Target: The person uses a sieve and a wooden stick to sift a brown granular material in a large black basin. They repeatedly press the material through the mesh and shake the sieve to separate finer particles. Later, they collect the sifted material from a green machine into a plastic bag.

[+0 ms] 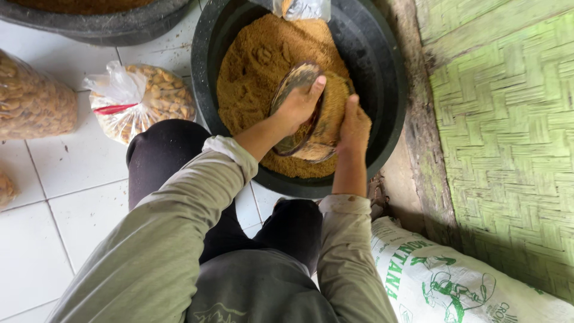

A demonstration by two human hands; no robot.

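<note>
The bowl [302,113] (round, caked brown) sits tilted in the brown meal [257,66] inside the black tub [382,66]. The left hand [297,103] clasps its rim, thumb over the edge; the right hand [354,127] presses meal against its side, fingers together. A nut bag [143,98] lies nearby.

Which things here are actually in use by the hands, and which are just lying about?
In use:
- left hand, gripping the bowl-shaped scoop
- right hand, pressing brown powder at the scoop's side
- black tub holding the powder

Lying about:
- tied bag of nuts
- larger bag of nuts
- white printed sack
- second tub
</note>
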